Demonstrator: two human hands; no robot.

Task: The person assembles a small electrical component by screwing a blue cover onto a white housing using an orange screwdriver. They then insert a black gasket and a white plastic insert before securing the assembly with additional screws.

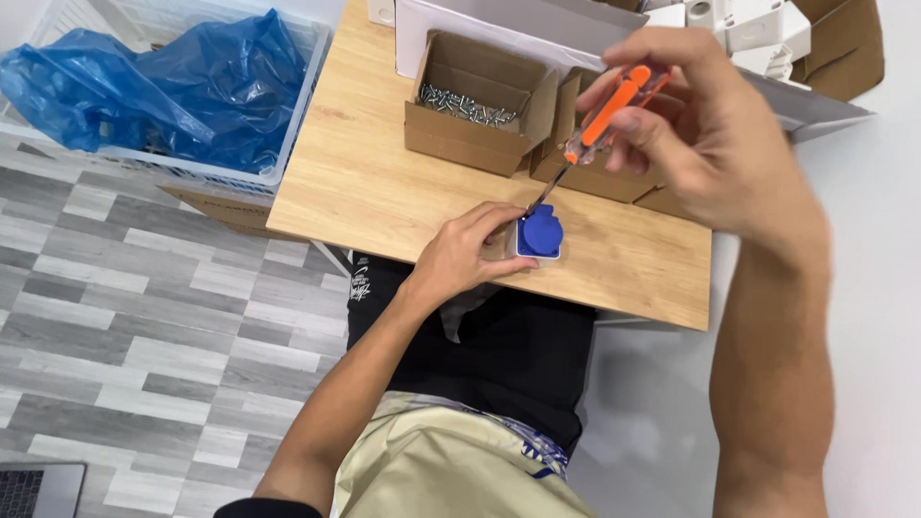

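A small grey box with a blue hinged lid (539, 236) sits near the front edge of the wooden table (384, 182). My left hand (470, 251) grips its left side and holds it down. My right hand (691, 125) is raised above it, closed around an orange-handled screwdriver (606, 113). The screwdriver slants down to the left, and its metal tip meets the box's top left corner beside my left fingers.
An open cardboard box of silver screws (472, 104) stands behind the work spot, with more cardboard boxes (614, 177) to its right. White parts (748, 24) lie at the back. A white basket with a blue plastic bag (163, 82) stands left of the table. A laptop corner (38, 489) shows bottom left.
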